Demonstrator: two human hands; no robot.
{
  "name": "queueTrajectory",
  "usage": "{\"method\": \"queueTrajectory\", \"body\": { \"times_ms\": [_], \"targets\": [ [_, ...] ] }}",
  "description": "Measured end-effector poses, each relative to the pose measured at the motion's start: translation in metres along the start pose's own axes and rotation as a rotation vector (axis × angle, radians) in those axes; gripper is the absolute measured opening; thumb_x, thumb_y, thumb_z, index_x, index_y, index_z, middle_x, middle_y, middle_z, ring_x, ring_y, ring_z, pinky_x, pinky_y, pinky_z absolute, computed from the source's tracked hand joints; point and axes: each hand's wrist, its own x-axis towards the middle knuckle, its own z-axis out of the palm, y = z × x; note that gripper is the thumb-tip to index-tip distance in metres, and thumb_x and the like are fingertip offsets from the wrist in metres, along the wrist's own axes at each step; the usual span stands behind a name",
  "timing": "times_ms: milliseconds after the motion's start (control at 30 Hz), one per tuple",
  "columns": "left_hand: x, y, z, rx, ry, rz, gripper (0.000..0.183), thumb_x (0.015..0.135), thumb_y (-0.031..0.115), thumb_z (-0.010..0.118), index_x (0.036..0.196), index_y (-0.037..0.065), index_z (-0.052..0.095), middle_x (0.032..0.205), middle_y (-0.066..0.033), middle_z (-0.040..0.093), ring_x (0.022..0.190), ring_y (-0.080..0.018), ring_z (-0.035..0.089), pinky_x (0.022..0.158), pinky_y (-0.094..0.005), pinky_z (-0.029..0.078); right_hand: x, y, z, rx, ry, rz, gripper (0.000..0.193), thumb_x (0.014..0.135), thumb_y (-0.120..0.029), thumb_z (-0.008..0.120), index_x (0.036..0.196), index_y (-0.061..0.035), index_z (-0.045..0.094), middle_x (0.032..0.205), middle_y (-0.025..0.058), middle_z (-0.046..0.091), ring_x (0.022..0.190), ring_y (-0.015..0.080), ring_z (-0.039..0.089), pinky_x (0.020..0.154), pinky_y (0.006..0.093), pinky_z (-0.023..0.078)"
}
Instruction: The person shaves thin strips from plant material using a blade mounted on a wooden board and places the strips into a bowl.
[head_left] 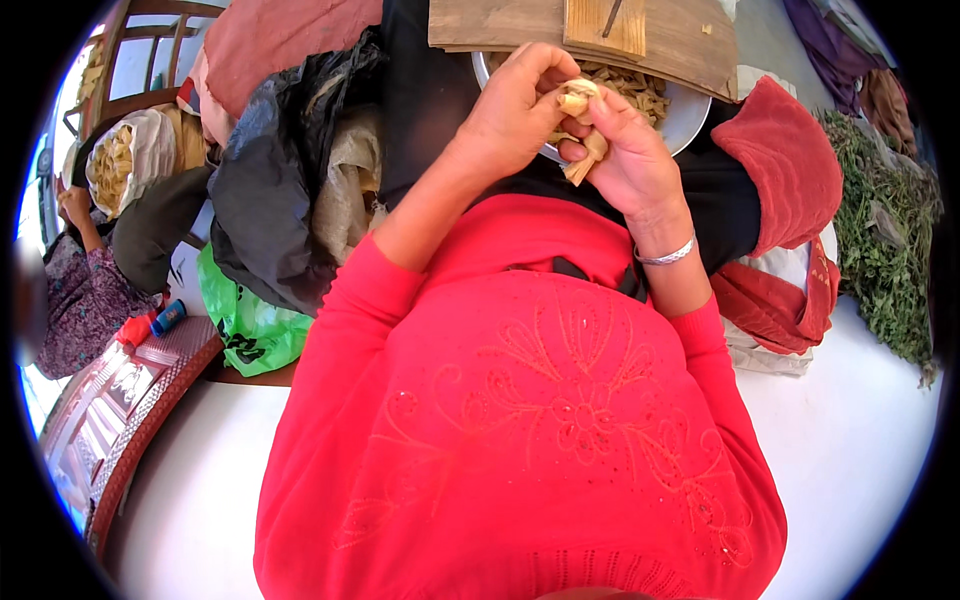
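Both hands were at work on one thing, a pale yellow, knotted strip [593, 150] held up over the near edge of a light metal basin [694, 108]. The left hand [515, 115] came in from the left, its thumb and forefinger pinched together on the strip's upper, looped part; how its other fingers sat behind the strip could not be fully told. The right hand [637, 160] closed in from the other side, thumb pressed on the strip just below the loop and fingers partly hidden behind it, while the strip's flat tail hung loose beneath. A silvery bracelet [668, 254] circled the right wrist. More flat, yellowish-brown pieces [645, 92] lay in the basin, and a wooden board [500, 25] covered its far edge. A smaller, paler block [585, 30] rested at the middle of the board's near edge, with a thin dark metal piece [612, 18] on it. A red cloth [780, 160] lay just beside the basin's right edge, with leafy green stalks [885, 230] heaped farther right. To the left were a black plastic bag [265, 190] and, below it, a bright green one. At the far left, another person's hand [75, 205] was beside an open white sack [158, 150] filled with pale yellow pieces.
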Motion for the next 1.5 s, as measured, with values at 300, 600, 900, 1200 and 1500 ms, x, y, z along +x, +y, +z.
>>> {"method": "queueTrajectory", "body": {
  "times_ms": [300, 600, 900, 1200, 1500],
  "targets": [
    [-0.011, 0.015, -0.003, 0.351, -0.056, 0.217, 0.011, 0.084, 0.009, 0.062, 0.084, 0.0, 0.056, 0.072, -0.0031, 0.054, 0.063, -0.0122, 0.053, 0.058, -0.027, 0.044, -0.019, -0.006, -0.012, -0.548, 0.176, -0.139, 0.027, 0.092, -0.014, 0.057, 0.116, -0.0018, 0.06, 0.075, 0.0025, 0.06, 0.06, 0.0075, 0.055, 0.05, 0.0184, 0.045],
    [-0.002, 0.012, -0.021, -0.506, -0.384, -0.285, 0.025, 0.093, 0.021, 0.054, 0.074, 0.004, 0.052, 0.06, -0.0003, 0.044, 0.054, -0.0084, 0.037, 0.049, -0.0231, 0.03, -0.021, -0.051, -0.008, -0.625, 0.089, 0.045, 0.011, 0.086, -0.011, 0.065, 0.092, -0.0022, 0.065, 0.064, -0.0029, 0.056, 0.051, 0.0026, 0.046, 0.042, 0.016, 0.034],
    [-0.007, 0.014, -0.05, 0.075, -0.268, -0.034, 0.025, 0.094, 0.023, 0.054, 0.091, -0.002, 0.059, 0.079, -0.0048, 0.056, 0.072, -0.012, 0.052, 0.065, -0.0255, 0.043, -0.021, -0.078, -0.003, -1.02, 0.142, -0.097, 0.006, 0.085, -0.008, 0.065, 0.087, -0.0026, 0.066, 0.069, -0.0046, 0.057, 0.059, 0.0023, 0.044, 0.051, 0.0177, 0.035],
    [0.03, 0.052, -0.018, 0.636, -0.392, 0.189, 0.023, 0.082, 0.015, 0.066, 0.098, 0.004, 0.054, 0.08, -0.0081, 0.058, 0.07, -0.0241, 0.054, 0.067, -0.0298, 0.046, -0.009, -0.073, -0.001, -1.017, 0.152, -0.19, 0.011, 0.084, -0.008, 0.066, 0.092, -0.0016, 0.065, 0.075, -0.0047, 0.059, 0.067, 0.0037, 0.051, 0.061, 0.019, 0.042],
    [0.064, 0.019, -0.02, -0.18, -0.416, -0.147, 0.008, 0.088, 0.013, 0.062, 0.089, 0.006, 0.058, 0.073, 0.002, 0.058, 0.059, -0.004, 0.05, 0.053, -0.0177, 0.041, -0.01, -0.091, 0.003, -1.358, 0.253, -0.243, 0.008, 0.086, -0.008, 0.063, 0.089, -0.0006, 0.065, 0.068, -0.0042, 0.055, 0.066, 0.0039, 0.049, 0.059, 0.0205, 0.041]
  ]
}}
